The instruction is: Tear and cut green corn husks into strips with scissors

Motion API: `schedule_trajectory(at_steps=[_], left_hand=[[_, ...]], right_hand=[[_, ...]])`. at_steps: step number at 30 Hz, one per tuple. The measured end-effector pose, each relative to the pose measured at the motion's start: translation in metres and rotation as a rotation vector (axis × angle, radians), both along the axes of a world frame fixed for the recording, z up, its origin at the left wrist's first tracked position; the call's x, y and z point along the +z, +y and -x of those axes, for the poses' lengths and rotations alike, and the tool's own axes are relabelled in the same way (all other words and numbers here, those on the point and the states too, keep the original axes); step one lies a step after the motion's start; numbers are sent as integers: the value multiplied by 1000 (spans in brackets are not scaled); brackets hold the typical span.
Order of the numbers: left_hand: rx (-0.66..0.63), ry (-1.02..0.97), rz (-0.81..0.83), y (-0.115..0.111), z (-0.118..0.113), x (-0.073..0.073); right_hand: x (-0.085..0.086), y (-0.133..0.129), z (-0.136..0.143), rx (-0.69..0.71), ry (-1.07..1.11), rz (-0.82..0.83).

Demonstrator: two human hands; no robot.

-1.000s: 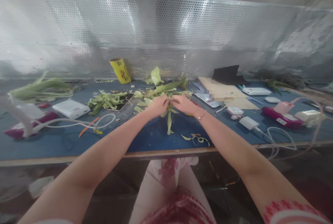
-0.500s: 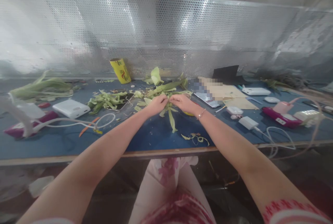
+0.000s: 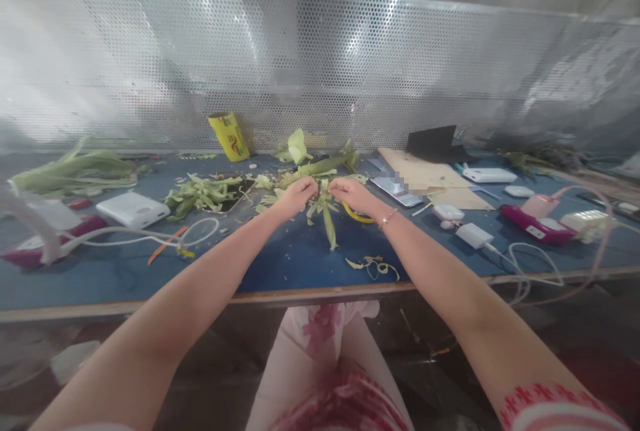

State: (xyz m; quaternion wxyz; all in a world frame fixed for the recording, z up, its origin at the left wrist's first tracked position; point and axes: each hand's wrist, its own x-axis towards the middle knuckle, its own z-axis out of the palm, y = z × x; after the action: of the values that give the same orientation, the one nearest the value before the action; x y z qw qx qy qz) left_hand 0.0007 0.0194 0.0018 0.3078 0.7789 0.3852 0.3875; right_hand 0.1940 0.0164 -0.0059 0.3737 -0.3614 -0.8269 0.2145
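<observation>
Just past the middle of the blue table, my left hand (image 3: 301, 195) and my right hand (image 3: 349, 194) face each other with fingers pinched. Between them stands a small bundle of pale green leaf strips (image 3: 327, 217), resembling corn husk, its long ends hanging toward me. Both sets of fingertips are at the top of the bundle; whatever thin thing they pinch is too small to make out. Behind the hands lies a larger green husk (image 3: 320, 165) among torn pieces. A yellow ring (image 3: 359, 216), perhaps a tape roll, is partly under my right wrist.
A heap of cut strips (image 3: 205, 194) lies to the left, near a white power bank (image 3: 133, 209). A yellow tube (image 3: 230, 136) stands by the perforated metal screen (image 3: 320, 71). On the right are a phone (image 3: 397, 191), brown paper (image 3: 450, 181), a white charger (image 3: 474, 235) and cables.
My hands have drawn slightly apart, from nearly touching to a small gap with the bundle's top showing between them. More of the yellow ring is uncovered. The view has shifted slightly.
</observation>
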Motion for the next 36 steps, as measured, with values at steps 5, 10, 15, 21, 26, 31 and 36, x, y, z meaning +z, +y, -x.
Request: schedule_trajectory(at_steps=[5, 10, 15, 21, 26, 31, 36], left_hand=[[-28, -301, 410, -3, -2, -5], [-168, -388, 559, -16, -8, 0], [-102, -443, 573, -20, -11, 5], [-70, -492, 578, -23, -13, 8], [-111, -528, 547, -24, -11, 9], [-124, -505, 557, -21, -7, 12], [-177, -444, 545, -14, 0, 13]], right_hand=[[-2, 1, 1, -105, 129, -31], [-1, -3, 7, -97, 186, 70], [-1, -4, 9, -45, 316, 161], [1, -11, 17, -38, 363, 240], [0, -9, 17, -86, 319, 204], [0, -6, 14, -79, 283, 169], [9, -11, 12, -83, 248, 210]])
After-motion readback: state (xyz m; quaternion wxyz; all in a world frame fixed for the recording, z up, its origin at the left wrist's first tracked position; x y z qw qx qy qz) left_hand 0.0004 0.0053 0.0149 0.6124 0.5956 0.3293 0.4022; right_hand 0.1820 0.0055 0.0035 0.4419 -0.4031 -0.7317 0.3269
